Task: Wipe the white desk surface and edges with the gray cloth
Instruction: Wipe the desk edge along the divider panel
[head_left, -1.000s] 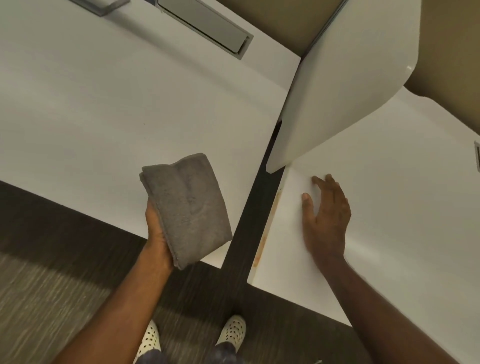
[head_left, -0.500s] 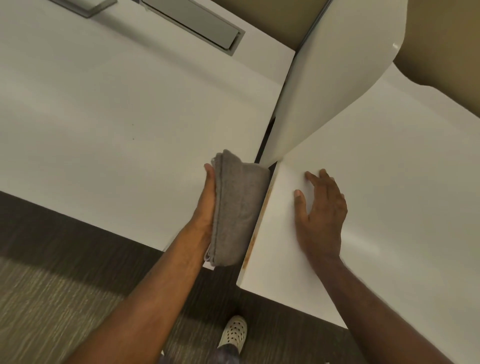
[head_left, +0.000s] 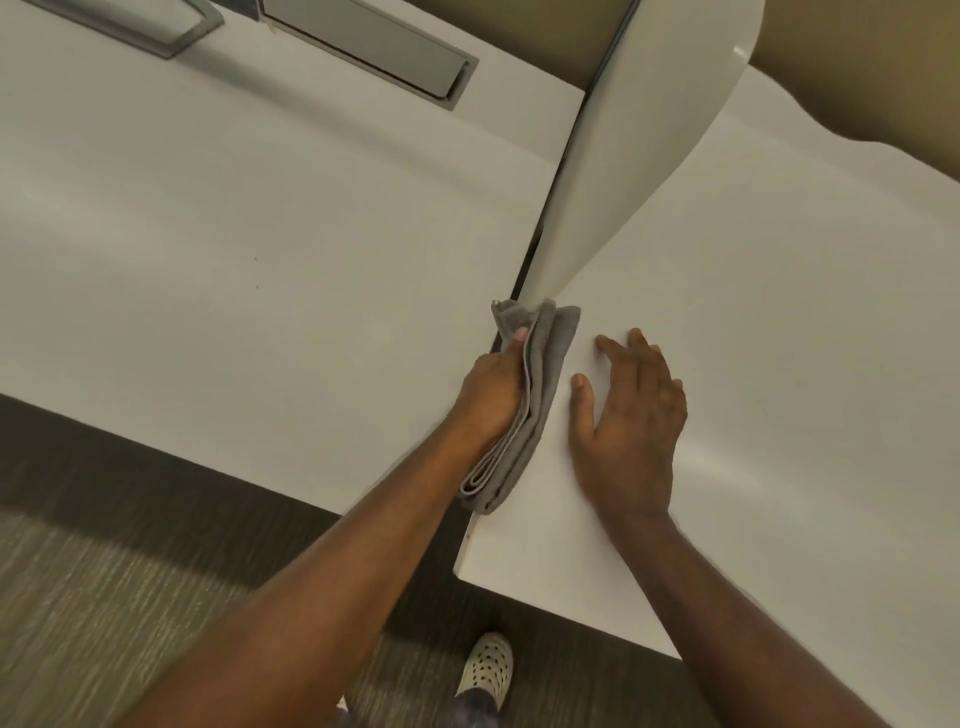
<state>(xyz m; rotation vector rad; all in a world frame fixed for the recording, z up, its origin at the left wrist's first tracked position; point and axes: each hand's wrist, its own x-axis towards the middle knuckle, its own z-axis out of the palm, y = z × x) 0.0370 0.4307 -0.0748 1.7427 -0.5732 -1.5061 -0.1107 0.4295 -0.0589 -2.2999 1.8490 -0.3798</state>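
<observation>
We see the left hand (head_left: 493, 384) closed around the folded gray cloth (head_left: 524, 410), its fingers curled over the outer side and one fingertip (head_left: 519, 333) showing near the cloth's upper end. The hand presses the cloth against the left edge of the right-hand white desk (head_left: 779, 364), in the narrow gap between that desk and the neighbouring white desk (head_left: 234, 234). The cloth runs lengthwise along the edge, its top reaching the foot of the white divider panel (head_left: 639, 156) and a fold lapping onto the desktop, while its lower end hangs free below the wrist. The right hand (head_left: 628, 426) lies flat on the right-hand desk just beside the cloth, fingers spread apart and holding nothing, the thumb (head_left: 582, 395) nearest the cloth. Below, one perforated white shoe (head_left: 485, 667) stands on the dark carpet (head_left: 104, 571)
</observation>
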